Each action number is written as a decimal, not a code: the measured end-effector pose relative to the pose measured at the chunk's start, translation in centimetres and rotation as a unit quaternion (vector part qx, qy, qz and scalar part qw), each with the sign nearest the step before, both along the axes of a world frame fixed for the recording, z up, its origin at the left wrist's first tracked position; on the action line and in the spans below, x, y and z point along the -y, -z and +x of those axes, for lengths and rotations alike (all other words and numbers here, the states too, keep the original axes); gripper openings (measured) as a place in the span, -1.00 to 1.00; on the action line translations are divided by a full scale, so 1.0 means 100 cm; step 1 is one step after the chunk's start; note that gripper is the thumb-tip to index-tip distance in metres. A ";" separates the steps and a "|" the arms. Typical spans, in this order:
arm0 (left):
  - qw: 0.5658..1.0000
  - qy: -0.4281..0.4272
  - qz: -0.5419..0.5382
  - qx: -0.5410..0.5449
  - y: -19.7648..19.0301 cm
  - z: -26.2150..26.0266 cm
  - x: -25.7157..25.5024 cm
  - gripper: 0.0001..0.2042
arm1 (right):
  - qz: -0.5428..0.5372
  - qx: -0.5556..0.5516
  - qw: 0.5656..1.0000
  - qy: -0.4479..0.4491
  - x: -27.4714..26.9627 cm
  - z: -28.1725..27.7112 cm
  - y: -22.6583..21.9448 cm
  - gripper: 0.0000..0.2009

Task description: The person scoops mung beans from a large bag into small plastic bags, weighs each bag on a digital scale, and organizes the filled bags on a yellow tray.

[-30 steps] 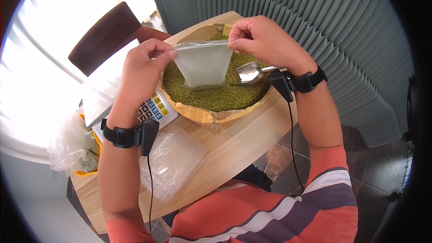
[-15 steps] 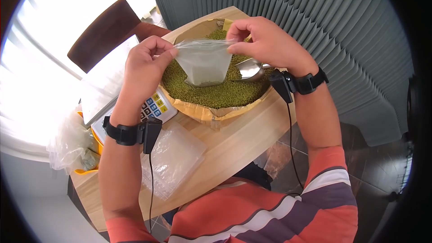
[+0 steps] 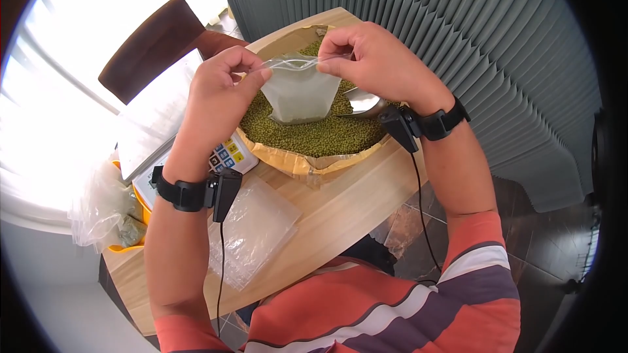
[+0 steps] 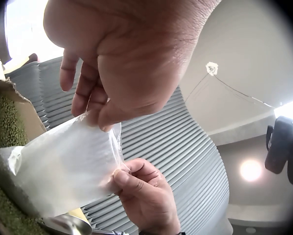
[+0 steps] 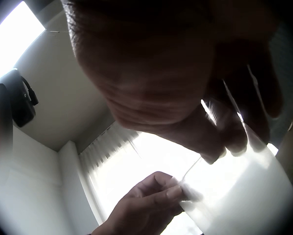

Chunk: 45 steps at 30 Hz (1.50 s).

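Observation:
A clear plastic bag [image 3: 301,95] hangs upright between the hands, its bottom at the green beans [image 3: 314,138] in a paper-lined container. The left hand [image 3: 222,91] pinches one top corner between thumb and fingers. At the other corner the right hand [image 3: 379,65] pinches the rim. The bag's mouth edge looks wavy. A metal scoop [image 3: 366,104] lies on the beans, partly behind the right wrist. In the left wrist view the bag [image 4: 63,166] looks translucent, and the right hand [image 4: 149,196] grips its far corner.
A scale with a keypad [image 3: 229,155] stands left of the beans, partly behind the left arm. Flat plastic bags [image 3: 255,232] lie on the wooden table [image 3: 333,212]. More plastic bags [image 3: 104,206] are at the left edge. A brown chair [image 3: 154,46] stands behind.
Both hands have come closer together, the left moving right and the right moving slightly left. The bag's taut top edge has slackened into waves.

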<state>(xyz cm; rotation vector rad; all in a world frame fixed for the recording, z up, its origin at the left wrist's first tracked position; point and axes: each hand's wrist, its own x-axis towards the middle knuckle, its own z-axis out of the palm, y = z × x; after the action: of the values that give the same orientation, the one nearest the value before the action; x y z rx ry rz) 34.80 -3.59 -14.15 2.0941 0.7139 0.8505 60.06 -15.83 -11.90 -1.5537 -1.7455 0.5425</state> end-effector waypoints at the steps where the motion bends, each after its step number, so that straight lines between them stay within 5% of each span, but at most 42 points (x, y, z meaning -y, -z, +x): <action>1: 1.000 0.000 0.000 0.001 -0.002 0.001 0.002 -0.85 | 0.020 0.010 1.000 -0.012 0.000 -0.001 0.000 -0.87; 20: 1.000 0.013 0.002 0.017 -0.006 0.013 0.017 -0.83 | -0.002 -0.019 1.000 0.017 -0.004 -0.035 -0.008 -0.87; 24: 0.999 0.030 0.039 -0.023 -0.013 0.011 0.018 -0.83 | 0.112 0.118 0.987 0.001 -0.008 -0.035 -0.013 -0.86; 31: 0.984 0.018 0.132 0.122 -0.017 0.009 0.005 -0.73 | 0.162 0.111 0.980 0.024 -0.014 -0.051 -0.044 -0.89; 33: 0.979 -0.005 0.163 0.121 -0.028 -0.007 0.001 -0.65 | 0.128 0.132 0.982 0.042 -0.019 -0.055 -0.060 -0.89; 35: 0.993 -0.042 0.036 0.105 -0.048 -0.035 0.003 -0.61 | 0.142 0.138 0.979 0.041 -0.029 -0.066 -0.074 -0.87; 37: 0.986 -0.106 0.043 0.120 -0.053 -0.064 -0.004 -0.61 | 0.201 0.146 0.969 -0.015 -0.040 -0.075 -0.085 -0.85; 41: 0.948 -0.165 0.049 0.268 -0.039 -0.135 0.006 -0.67 | 0.177 0.171 0.969 -0.032 -0.077 -0.106 -0.104 -0.86; 43: 0.946 -0.219 0.030 0.236 -0.023 -0.171 0.020 -0.68 | 0.134 0.053 0.989 -0.027 -0.100 -0.133 -0.108 -0.76; 45: 0.939 -0.277 0.012 0.205 0.000 -0.203 0.032 -0.69 | 0.155 0.056 0.985 -0.054 -0.135 -0.150 -0.103 -0.78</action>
<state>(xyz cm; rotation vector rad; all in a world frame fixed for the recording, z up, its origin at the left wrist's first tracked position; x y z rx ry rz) 14.50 -6.83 -14.14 1.6590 1.0770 1.5518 45.02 -2.32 -1.64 -1.2975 -1.9040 0.2221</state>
